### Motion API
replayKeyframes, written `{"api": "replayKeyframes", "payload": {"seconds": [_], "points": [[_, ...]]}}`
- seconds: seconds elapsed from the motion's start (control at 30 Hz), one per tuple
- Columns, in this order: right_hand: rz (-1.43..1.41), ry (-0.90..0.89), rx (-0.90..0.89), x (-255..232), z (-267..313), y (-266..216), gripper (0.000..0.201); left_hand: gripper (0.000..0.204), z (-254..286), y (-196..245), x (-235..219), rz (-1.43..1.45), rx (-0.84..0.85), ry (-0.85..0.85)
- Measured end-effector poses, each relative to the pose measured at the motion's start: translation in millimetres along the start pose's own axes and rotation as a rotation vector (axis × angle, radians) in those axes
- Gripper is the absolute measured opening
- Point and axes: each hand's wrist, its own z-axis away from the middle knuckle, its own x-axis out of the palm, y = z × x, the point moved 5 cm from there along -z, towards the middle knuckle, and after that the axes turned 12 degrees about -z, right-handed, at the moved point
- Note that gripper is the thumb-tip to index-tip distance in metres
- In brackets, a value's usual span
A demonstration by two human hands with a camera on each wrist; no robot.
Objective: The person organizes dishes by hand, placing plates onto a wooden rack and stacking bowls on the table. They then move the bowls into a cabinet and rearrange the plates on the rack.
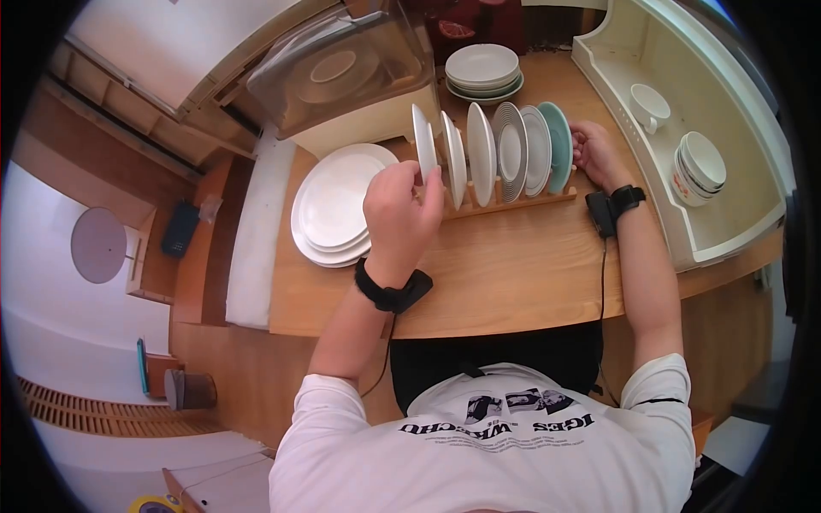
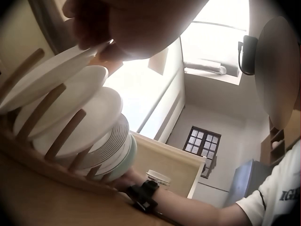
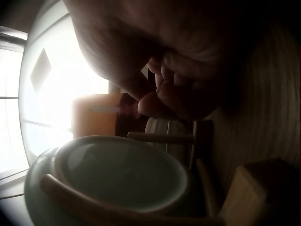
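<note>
Clock dirs read in head view, from mid-rack, 12 at top. L hand (image 1: 398,214), approx 8 o'clock, pinches the rim of a white plate (image 1: 422,137), which stands tilted at the 9 o'clock end of the wooden plate rack (image 1: 547,200). R hand (image 1: 599,156) is at 3 o'clock, just beside the pale green plate (image 1: 561,145), fingers loosely curled w/ nothing visible in them (wrist cam's v. dark there). Ringed plate (image 1: 510,154) stands betw. those two plates, w/ other white ones.

Rack sits on the wooden surface (image 1: 513,265). Stack of large white plates (image 1: 333,197) lies approx 8–9 o'clock; dish stack (image 1: 483,67) at 12; clear-lidded box (image 1: 342,81) at 10; white cup (image 1: 650,104) at 2 and nested bowls (image 1: 703,164) at 3, both in the cream shelf unit (image 1: 727,235).
</note>
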Motion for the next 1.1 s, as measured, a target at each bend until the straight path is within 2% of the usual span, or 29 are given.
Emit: {"api": "replayKeyframes", "payload": {"seconds": [0.13, 0.23, 0.33, 0.43, 0.53, 0.63, 0.67, 0.8, 0.9, 1.1], "points": [[0.027, 0.016, -0.036, 4.6, 1.9, -1.3, 0.019, 0.028, -14.5, 2.9, 0.9, -0.081, -0.134, -0.193], [0.033, 0.003, -0.035, 0.8, -1.5, 2.6, 0.019, 0.03, -27.0, 1.5, -2.3, -0.053, -0.125, -0.171], [0.054, -0.003, -0.054, 0.9, -3.2, 1.2, 0.018, 0.027, -42.7, -1.8, -25.6, 0.128, -0.204, -0.06], [0.075, 0.0, -0.067, 2.3, -1.4, 1.2, 0.018, 0.024, -55.0, -12.2, -59.5, 0.316, -0.365, -0.075], [0.085, 0.004, -0.078, 7.1, 2.7, -2.6, 0.017, 0.023, -59.3, -18.0, -91.9, 0.359, -0.271, 0.059], [0.096, 0.013, -0.082, 9.8, 4.4, -2.4, 0.017, 0.02, -59.6, -20.0, -116.2, 0.039, 0.05, 0.025], [0.095, 0.016, -0.076, 11.5, 5.0, -3.0, 0.017, 0.021, -58.8, -20.7, -114.8, -0.029, 0.181, 0.056], [0.111, -0.005, -0.066, 8.2, 1.2, -0.4, 0.017, 0.03, -37.3, -39.5, -95.6, -0.43, 0.574, -0.018], [0.122, 0.012, -0.082, 8.1, 3.2, -0.7, 0.016, 0.029, -12.4, -68.2, -77.0, -0.524, 0.644, -0.147], [0.131, 0.005, -0.068, 10.8, 4.0, -0.9, 0.018, 0.029, 17.0, -99.9, -63.9, -0.62, 0.67, -0.252]]}}
